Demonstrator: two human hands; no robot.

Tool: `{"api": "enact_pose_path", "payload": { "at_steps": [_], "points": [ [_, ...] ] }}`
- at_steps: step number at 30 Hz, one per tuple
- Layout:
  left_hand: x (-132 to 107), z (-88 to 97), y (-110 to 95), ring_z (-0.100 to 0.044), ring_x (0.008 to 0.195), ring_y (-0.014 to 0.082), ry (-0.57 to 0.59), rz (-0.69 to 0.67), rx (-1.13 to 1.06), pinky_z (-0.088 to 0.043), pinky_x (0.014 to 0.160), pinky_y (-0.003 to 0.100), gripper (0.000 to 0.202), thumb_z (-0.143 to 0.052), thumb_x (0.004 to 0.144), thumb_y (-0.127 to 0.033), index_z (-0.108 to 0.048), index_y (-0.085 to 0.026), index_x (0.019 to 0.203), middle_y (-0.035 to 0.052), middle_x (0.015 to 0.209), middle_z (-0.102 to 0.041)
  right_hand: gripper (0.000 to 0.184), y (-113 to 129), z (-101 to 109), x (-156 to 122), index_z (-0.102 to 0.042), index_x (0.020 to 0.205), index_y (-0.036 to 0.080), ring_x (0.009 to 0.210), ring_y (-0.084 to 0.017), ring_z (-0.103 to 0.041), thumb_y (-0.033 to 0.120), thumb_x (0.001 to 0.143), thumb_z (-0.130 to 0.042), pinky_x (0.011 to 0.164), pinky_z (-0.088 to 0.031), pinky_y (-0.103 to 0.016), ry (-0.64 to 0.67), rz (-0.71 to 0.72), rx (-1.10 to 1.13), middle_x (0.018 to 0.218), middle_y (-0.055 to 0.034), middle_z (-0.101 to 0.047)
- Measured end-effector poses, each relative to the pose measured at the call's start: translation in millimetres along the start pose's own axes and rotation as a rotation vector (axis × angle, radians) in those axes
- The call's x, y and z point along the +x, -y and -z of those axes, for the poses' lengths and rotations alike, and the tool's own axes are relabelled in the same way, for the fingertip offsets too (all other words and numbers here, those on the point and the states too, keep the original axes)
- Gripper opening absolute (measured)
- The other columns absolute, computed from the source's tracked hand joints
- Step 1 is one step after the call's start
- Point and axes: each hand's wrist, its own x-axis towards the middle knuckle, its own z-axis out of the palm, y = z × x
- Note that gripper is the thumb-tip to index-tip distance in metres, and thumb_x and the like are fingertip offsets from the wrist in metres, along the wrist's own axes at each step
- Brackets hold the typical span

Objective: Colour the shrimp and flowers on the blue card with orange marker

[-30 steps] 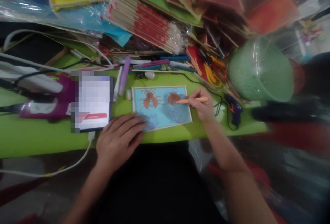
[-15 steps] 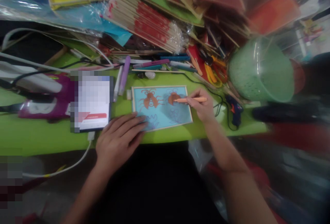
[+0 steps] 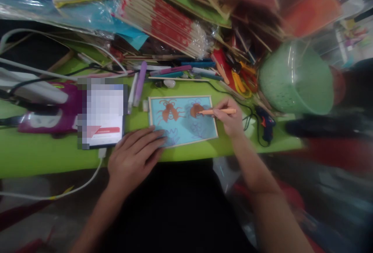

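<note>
A blue board with a pale wooden frame (image 3: 180, 119) lies on the green tabletop in front of me. On it are a filled-in orange beetle drawing (image 3: 170, 112), a second beetle (image 3: 196, 109) with an orange body, and purple outline drawings below them. My right hand (image 3: 231, 117) grips an orange marker (image 3: 218, 111), whose tip is at the second beetle. My left hand (image 3: 138, 148) lies flat with fingers stretched out, its fingertips over the board's lower left corner.
A lit phone (image 3: 103, 113) with a white cable lies left of the board. Several markers (image 3: 141, 82), yellow-handled pliers (image 3: 240, 84) and a bundle of sticks in plastic (image 3: 163, 24) lie behind. To the right are a glue gun (image 3: 265, 123) and a green basket (image 3: 295, 78).
The right hand and its marker have shifted very slightly to the right. My left hand stays in place on the board's corner.
</note>
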Motion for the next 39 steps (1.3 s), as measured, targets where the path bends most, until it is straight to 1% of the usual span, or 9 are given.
{"api": "enact_pose_path", "payload": {
  "at_steps": [6,11,16,20,25,29,33,36,39],
  "points": [
    [0.0,0.0,1.3,-0.072,0.120,0.0248,0.002,-0.002,0.013,-0.054,0.100,0.042,0.029,-0.074,0.092,-0.020,-0.073,-0.028,0.120,-0.0017,0.125,-0.079,0.026,1.0,-1.8,-0.1,-0.065,0.078,0.024,0.064,-0.015,-0.061,0.044,0.081,-0.081,0.063,-0.049,-0.032,0.019,-0.005,0.001,0.068,0.0041,-0.064],
    [0.8,-0.1,1.9,-0.072,0.119,0.0252,-0.003,-0.033,0.031,-0.054,0.099,0.041,0.027,-0.074,0.092,-0.019,-0.073,-0.025,0.118,-0.0002,0.123,-0.079,0.022,-4.4,1.5,-0.5,-0.065,0.078,0.024,0.065,-0.014,-0.059,0.039,0.081,-0.081,0.063,-0.047,-0.031,-0.024,0.002,-0.019,0.070,0.0043,-0.062],
    [0.7,-0.1,1.7,-0.072,0.120,0.0243,-0.008,-0.027,0.020,-0.054,0.100,0.040,0.029,-0.075,0.092,-0.019,-0.073,-0.027,0.120,-0.0008,0.123,-0.079,0.019,-2.8,1.6,0.0,-0.064,0.074,0.024,0.062,-0.014,-0.057,0.034,0.081,-0.079,0.061,-0.045,-0.030,-0.053,0.009,-0.025,0.066,0.0054,-0.058],
    [1.2,-0.3,1.2,-0.072,0.120,0.0247,-0.011,-0.032,0.025,-0.054,0.100,0.041,0.029,-0.075,0.092,-0.019,-0.073,-0.026,0.120,-0.0004,0.123,-0.079,0.019,-1.5,0.7,0.2,-0.063,0.074,0.024,0.061,-0.013,-0.057,0.034,0.080,-0.078,0.060,-0.046,-0.029,-0.051,0.002,-0.019,0.065,0.0058,-0.058],
    [1.8,-0.4,0.4,-0.072,0.119,0.0248,-0.010,-0.032,0.026,-0.054,0.098,0.041,0.028,-0.075,0.092,-0.018,-0.073,-0.025,0.119,-0.0003,0.123,-0.079,0.020,1.4,-0.8,0.1,-0.063,0.072,0.024,0.061,-0.014,-0.061,0.034,0.080,-0.078,0.064,-0.052,-0.031,-0.026,-0.009,0.035,0.062,0.0052,-0.060],
    [1.3,0.3,0.6,-0.072,0.119,0.0250,-0.002,-0.033,0.032,-0.054,0.099,0.041,0.029,-0.075,0.092,-0.019,-0.072,-0.026,0.120,-0.0009,0.124,-0.079,0.021,-0.4,-0.4,-0.8,-0.065,0.075,0.025,0.061,-0.015,-0.061,0.038,0.081,-0.080,0.072,-0.058,-0.036,0.011,-0.027,0.070,0.062,0.0057,-0.061],
    [-0.3,0.3,1.5,-0.072,0.119,0.0251,-0.011,-0.040,0.036,-0.055,0.098,0.042,0.029,-0.075,0.092,-0.019,-0.072,-0.025,0.120,-0.0006,0.123,-0.079,0.021,-3.8,0.7,-1.7,-0.065,0.077,0.025,0.063,-0.014,-0.062,0.038,0.082,-0.080,0.080,-0.060,-0.038,0.038,-0.021,0.088,0.063,0.0061,-0.062],
    [-1.7,-0.4,2.3,-0.072,0.120,0.0248,-0.004,-0.034,0.034,-0.055,0.100,0.042,0.029,-0.075,0.092,-0.020,-0.072,-0.026,0.120,-0.0012,0.125,-0.079,0.020,-4.0,1.1,-2.4,-0.065,0.078,0.025,0.064,-0.014,-0.063,0.038,0.082,-0.080,0.079,-0.059,-0.037,0.055,-0.029,0.072,0.065,0.0058,-0.064],
    [-2.0,-0.8,2.7,-0.071,0.121,0.0245,0.004,-0.026,0.028,-0.055,0.100,0.042,0.030,-0.075,0.092,-0.020,-0.072,-0.027,0.121,-0.0018,0.125,-0.078,0.020,-2.5,1.0,-2.5,-0.066,0.079,0.025,0.064,-0.015,-0.063,0.039,0.083,-0.080,0.073,-0.057,-0.034,0.060,-0.023,0.053,0.066,0.0054,-0.065]
  ]
}}
